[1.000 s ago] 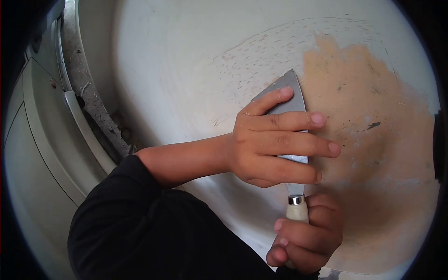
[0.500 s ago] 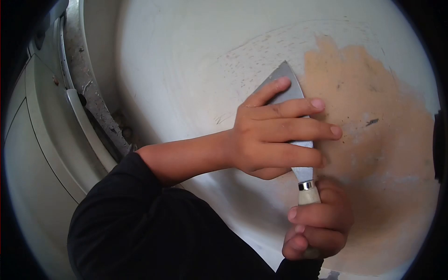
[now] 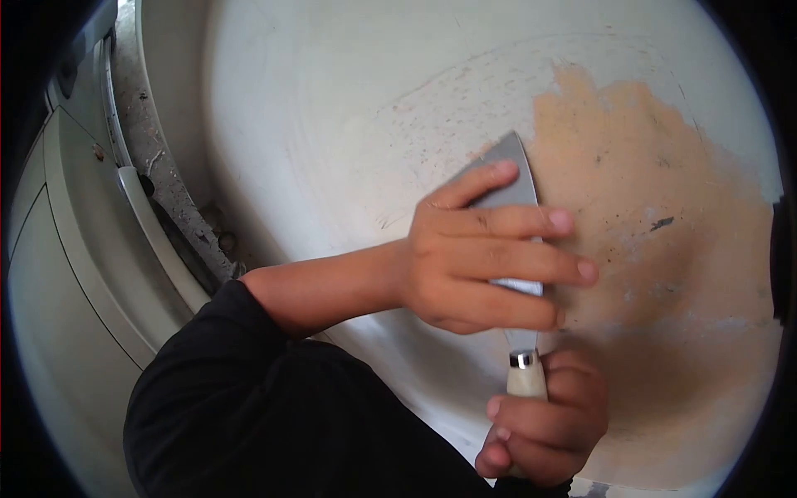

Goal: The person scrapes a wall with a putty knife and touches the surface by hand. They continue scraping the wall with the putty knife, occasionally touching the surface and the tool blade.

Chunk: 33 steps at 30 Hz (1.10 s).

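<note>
A putty knife with a steel blade (image 3: 503,151) and a pale handle (image 3: 526,383) lies against the curved light panel (image 3: 315,100). My left hand (image 3: 481,257) rests flat over the blade, fingers spread and pointing right; its thumb is hidden. Lower down, my right hand (image 3: 552,419) is closed around the handle. The blade's upper corner lies by the left border of a tan patch (image 3: 631,158) on the panel. Part of the blade is covered by my left fingers.
Small marks and a thin curved line cross the panel above the blade. At left stands a light car door (image 3: 91,249) with a handle (image 3: 158,232), beside a speckled grey strip (image 3: 158,149). A dark object (image 3: 780,257) is at the right edge.
Both hands and the putty knife have moved down and slightly left over the panel. My right hand still grips the handle, and my left hand stays over the blade.
</note>
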Motion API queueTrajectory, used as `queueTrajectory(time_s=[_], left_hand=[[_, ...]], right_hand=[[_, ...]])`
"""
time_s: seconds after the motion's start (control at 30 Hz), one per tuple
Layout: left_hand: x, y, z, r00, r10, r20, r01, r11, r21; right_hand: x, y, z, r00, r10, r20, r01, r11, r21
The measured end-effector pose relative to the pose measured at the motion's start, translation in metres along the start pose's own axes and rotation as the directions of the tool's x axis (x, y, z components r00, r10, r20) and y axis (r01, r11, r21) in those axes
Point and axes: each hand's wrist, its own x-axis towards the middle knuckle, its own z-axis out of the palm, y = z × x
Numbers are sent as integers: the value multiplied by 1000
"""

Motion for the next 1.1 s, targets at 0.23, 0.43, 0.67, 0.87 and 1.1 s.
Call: queueTrajectory(time_s=[0.23,0.43,0.67,0.87,1.1], left_hand=[[5,2,-8,996,-66,55,63,997,52],[3,-4,-1,997,37,66,-35,999,-24],[5,-2,1,997,48,61,-46,998,-38],[6,0,6,999,43,-17,-43,999,-30],[4,-3,7,996,78,-41,-80,995,-58]], right_hand=[[3,2,-1,995,101,13,-101,995,18],[-5,-1,5,999,-32,-37,30,999,-37],[-6,-5,5,1000,-9,-26,8,999,-44],[-8,-14,11,987,67,-144,-82,991,-101],[-9,-10,16,992,-16,-128,8,998,-60]])
